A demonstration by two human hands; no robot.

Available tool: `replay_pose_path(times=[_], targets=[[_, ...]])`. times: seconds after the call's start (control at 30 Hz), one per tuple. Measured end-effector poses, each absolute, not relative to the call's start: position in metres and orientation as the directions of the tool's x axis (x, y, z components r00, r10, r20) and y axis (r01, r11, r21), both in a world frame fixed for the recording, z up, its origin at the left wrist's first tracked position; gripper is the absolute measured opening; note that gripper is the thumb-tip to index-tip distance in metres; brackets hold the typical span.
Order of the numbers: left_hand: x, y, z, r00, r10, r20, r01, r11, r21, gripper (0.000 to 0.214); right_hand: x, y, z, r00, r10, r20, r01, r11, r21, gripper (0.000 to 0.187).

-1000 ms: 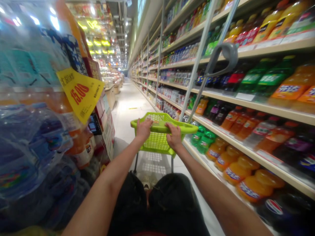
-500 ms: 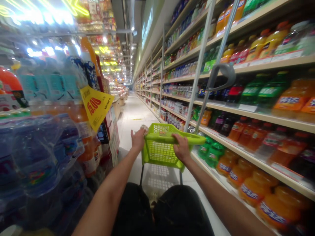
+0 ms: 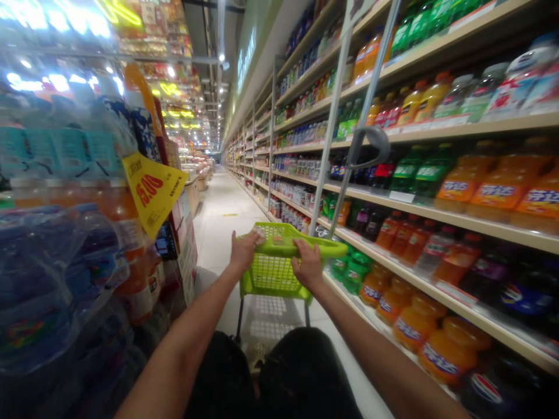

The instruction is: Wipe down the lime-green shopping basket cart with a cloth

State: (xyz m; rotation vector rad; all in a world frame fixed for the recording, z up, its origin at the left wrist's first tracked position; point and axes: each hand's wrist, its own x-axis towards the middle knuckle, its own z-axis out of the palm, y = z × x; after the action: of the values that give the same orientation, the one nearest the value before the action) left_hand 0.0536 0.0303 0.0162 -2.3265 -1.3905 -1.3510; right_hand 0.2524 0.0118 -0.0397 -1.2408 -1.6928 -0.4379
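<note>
A lime-green shopping cart (image 3: 275,273) with a lattice basket stands directly in front of me. My right hand (image 3: 307,263) curls its fingers over the middle of the cart handle (image 3: 329,249). At the handle's left end, my left hand (image 3: 243,254) is closed around the bar, its thumb sticking up. Beside those left fingers shows a small crumpled whitish thing (image 3: 259,235), too blurred to name. Both arms reach forward above my dark-clothed knees. The cart's thin dark legs run down to the pale floor.
Tall shelves (image 3: 419,203) of drink bottles line the right side, with a grey pole (image 3: 364,99) in front. Stacked, wrapped bottle packs (image 3: 39,279) and a yellow price sign (image 3: 152,192) stand close on the left. A tiled aisle (image 3: 225,201) stretches ahead.
The view has shifted, so the cart, sign and shelves sit farther left, and more bottles show at the right edge. Both hands have stayed on the cart handle.
</note>
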Motion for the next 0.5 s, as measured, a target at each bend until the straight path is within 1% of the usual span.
replay_pose_path(times=[0.07, 0.1, 0.13, 0.17, 0.23, 0.3, 0.37, 0.43, 0.5], targets=[[0.071, 0.026, 0.015, 0.233, 0.676, 0.699, 0.719, -0.604, 0.344, 0.031, 0.235, 0.009, -0.032, -0.055, 0.524, 0.85, 0.841, 0.483, -0.243, 0.048], [0.08, 0.025, 0.014, 0.235, 0.698, 0.676, 0.682, -0.614, 0.397, 0.038, 0.224, 0.009, -0.027, -0.065, 0.524, 0.849, 0.805, 0.531, -0.266, 0.048], [0.088, 0.024, 0.013, 0.199, 0.729, 0.655, 0.636, -0.605, 0.479, 0.044, 0.213, 0.01, -0.023, -0.057, 0.53, 0.846, 0.762, 0.57, -0.306, 0.048], [0.094, 0.025, 0.013, 0.174, 0.758, 0.629, 0.56, -0.602, 0.57, 0.048, 0.203, 0.012, -0.018, -0.023, 0.546, 0.837, 0.723, 0.588, -0.363, 0.049], [0.1, 0.027, 0.014, 0.126, 0.835, 0.535, 0.352, -0.542, 0.763, 0.056, 0.184, 0.017, -0.01, 0.08, 0.593, 0.801, 0.651, 0.577, -0.492, 0.053], [0.098, 0.029, 0.017, 0.125, 0.894, 0.431, 0.098, -0.443, 0.891, 0.06, 0.169, 0.022, -0.002, 0.171, 0.633, 0.755, 0.578, 0.556, -0.597, 0.056], [0.091, 0.028, 0.021, 0.155, 0.917, 0.367, -0.168, -0.342, 0.925, 0.062, 0.16, 0.026, 0.005, 0.227, 0.654, 0.721, 0.49, 0.563, -0.665, 0.056], [0.085, 0.024, 0.027, 0.222, 0.917, 0.331, -0.399, -0.224, 0.889, 0.065, 0.154, 0.028, 0.012, 0.298, 0.646, 0.703, 0.409, 0.579, -0.705, 0.055], [0.081, 0.019, 0.032, 0.305, 0.904, 0.299, -0.528, -0.101, 0.843, 0.066, 0.15, 0.03, 0.017, 0.38, 0.621, 0.686, 0.355, 0.587, -0.728, 0.054]])
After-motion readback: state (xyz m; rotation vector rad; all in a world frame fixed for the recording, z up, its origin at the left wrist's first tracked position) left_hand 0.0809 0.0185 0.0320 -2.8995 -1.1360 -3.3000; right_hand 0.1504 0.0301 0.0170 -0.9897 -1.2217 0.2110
